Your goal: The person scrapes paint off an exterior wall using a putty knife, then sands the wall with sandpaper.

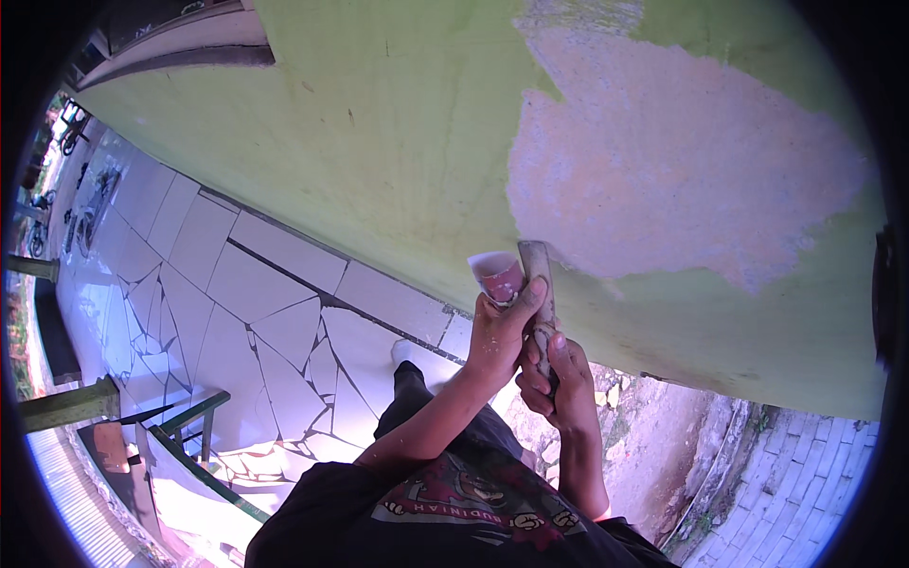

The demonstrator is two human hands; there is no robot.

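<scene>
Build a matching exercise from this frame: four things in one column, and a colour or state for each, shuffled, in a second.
Things:
1. scraper
2. wall
3. scraped patch
4. tiled floor

Colour or state:
A. pale and cracked
B. painted yellow-green
C. gripped by both the left hand and the right hand
D. pinkish, bare of paint

Pairs: 1-C, 2-B, 3-D, 4-A

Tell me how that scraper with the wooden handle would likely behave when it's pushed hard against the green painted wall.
The scraper probably stays stiff: its wooden handle looks thick, and both the left hand and right hand grip it. Its blade seems thin, so it may flex slightly. It looks light for its size.
</scene>
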